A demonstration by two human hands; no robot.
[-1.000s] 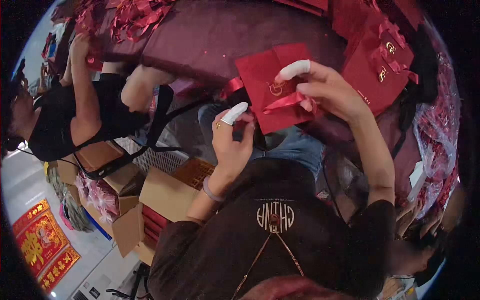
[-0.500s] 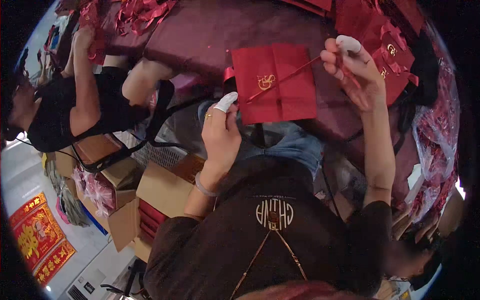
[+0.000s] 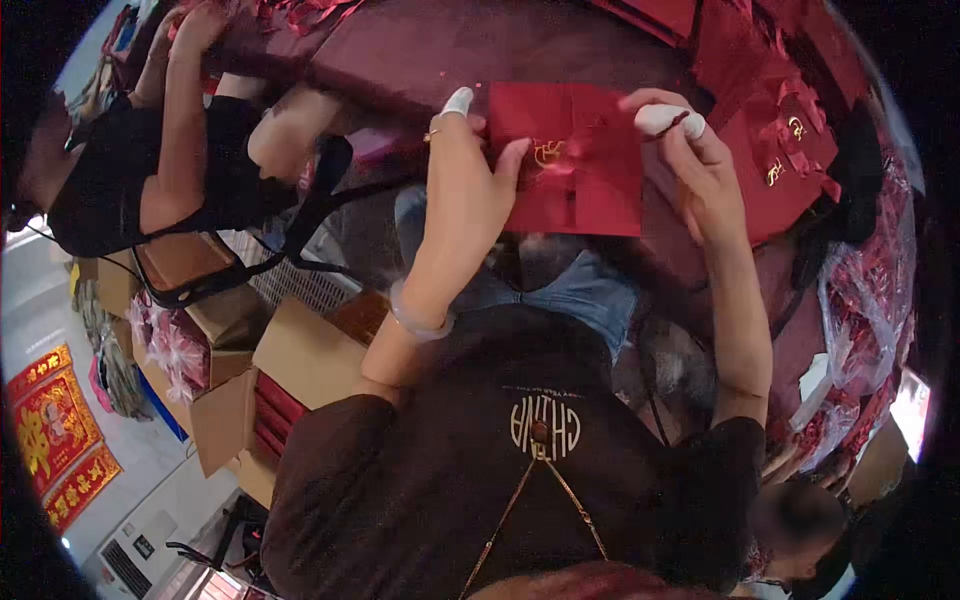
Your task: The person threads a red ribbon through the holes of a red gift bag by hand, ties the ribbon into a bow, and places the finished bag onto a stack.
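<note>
A flat red envelope (image 3: 608,210) with a gold logo and a centre fold lies in front of me, over the table edge and my lap. A blurred red ribbon (image 3: 590,155) crosses its front. My left hand (image 3: 465,190) is at its left edge, thumb spread from the upright index finger and touching the face near the logo. White covers show on an index finger and on my right-hand fingers. My right hand (image 3: 695,160) is closed by the right edge, pinching a dark red strand (image 3: 678,122) that looks like ribbon.
The table (image 3: 400,60) has a dark red cover. More red envelopes (image 3: 775,150) with ribbons lie at right, beside a plastic bag (image 3: 865,290) of red material. At left, a person in black (image 3: 110,190) handles red items. An open carton (image 3: 310,350) stands below left.
My left hand has moved up along the envelope's left edge, its thumb now over the front. My right hand has come down and inward. The ribbon's taut diagonal line no longer shows.
</note>
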